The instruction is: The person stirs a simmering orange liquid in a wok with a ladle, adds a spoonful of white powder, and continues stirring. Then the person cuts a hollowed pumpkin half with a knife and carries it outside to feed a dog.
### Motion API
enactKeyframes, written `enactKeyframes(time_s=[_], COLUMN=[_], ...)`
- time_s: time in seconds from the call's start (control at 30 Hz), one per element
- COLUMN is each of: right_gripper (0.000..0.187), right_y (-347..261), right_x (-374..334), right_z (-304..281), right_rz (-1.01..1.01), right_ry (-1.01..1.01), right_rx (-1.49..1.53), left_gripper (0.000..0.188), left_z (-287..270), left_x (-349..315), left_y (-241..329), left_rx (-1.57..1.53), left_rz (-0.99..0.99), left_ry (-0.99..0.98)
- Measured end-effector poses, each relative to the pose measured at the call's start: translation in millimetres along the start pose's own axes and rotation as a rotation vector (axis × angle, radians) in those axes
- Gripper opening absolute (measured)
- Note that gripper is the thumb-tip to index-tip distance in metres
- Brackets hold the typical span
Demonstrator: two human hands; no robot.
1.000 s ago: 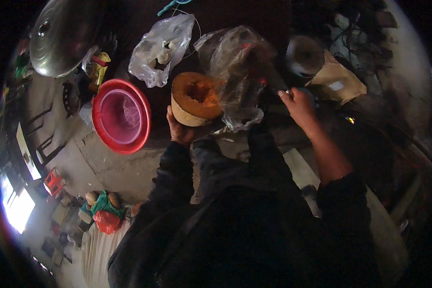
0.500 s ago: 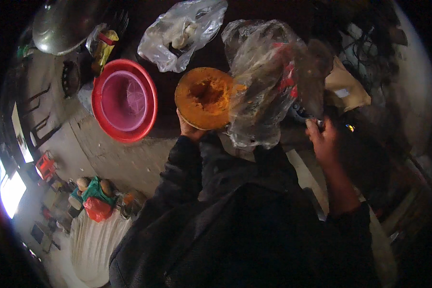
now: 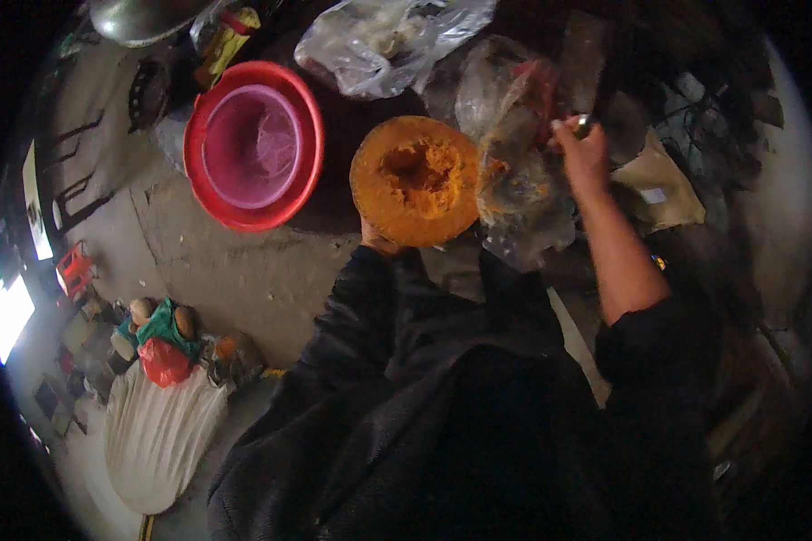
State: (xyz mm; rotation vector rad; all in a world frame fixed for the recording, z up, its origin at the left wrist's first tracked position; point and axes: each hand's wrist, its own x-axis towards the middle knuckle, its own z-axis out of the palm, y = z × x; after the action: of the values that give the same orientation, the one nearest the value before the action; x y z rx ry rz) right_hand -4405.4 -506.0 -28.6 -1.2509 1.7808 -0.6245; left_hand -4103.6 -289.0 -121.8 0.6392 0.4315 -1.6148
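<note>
A halved pumpkin (image 3: 415, 185) faces up in front of me, its orange flesh showing a rough hollow in the middle. My left hand (image 3: 379, 237) grips it at the near left edge; most of the fingers are hidden beneath it. Off to the right, my right hand (image 3: 586, 155) is closed round the handle of a cleaver, whose broad dark blade (image 3: 585, 59) points away from me. A crumpled clear plastic bag (image 3: 519, 180) with orange smears lies against the pumpkin's right side, between it and my right forearm.
Left of the pumpkin, a pink strainer-like bowl (image 3: 244, 153) sits inside a red basin (image 3: 192, 167). Beyond is a whitish plastic bag (image 3: 370, 54) with pale contents. Brown packaging (image 3: 663, 189) lies at right. Farther left, red and green bags (image 3: 165, 359) rest on a pale sack (image 3: 153, 433).
My right hand has moved away from me with the cleaver. The clear bag has shifted and bunched at the pumpkin's right, baring more of the cut face. The view has shifted slightly.
</note>
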Motion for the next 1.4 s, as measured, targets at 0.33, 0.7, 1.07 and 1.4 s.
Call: enactKeyframes(time_s=[0.33, 0.7, 1.07, 1.4], right_gripper=[0.045, 0.032, 0.052, 0.020], right_y=[8.6, 11.8, 45.5, -61.5], right_x=[61.9, 63.9, 125.7, -64.6], right_z=[-53.1, -25.6, -60.2, -80.8], right_rz=[-0.040, -0.167, -0.238, -0.100], right_ry=[-0.005, 0.130, -0.017, 0.047], right_rx=[-0.252, -0.317, -0.475, -0.119], left_gripper=[0.075, 0.075, 0.088, 0.098], left_z=[-5.3, -4.9, 18.2, 76.6], left_x=[-6.1, -16.4, -32.3, -10.7], left_y=[-23.4, -22.4, -14.3, 8.6], left_rx=[0.017, 0.302, -0.371, 0.080], left_rz=[0.063, 0.176, -0.114, -0.253], left_ry=[0.045, 0.046, -0.084, -0.215])
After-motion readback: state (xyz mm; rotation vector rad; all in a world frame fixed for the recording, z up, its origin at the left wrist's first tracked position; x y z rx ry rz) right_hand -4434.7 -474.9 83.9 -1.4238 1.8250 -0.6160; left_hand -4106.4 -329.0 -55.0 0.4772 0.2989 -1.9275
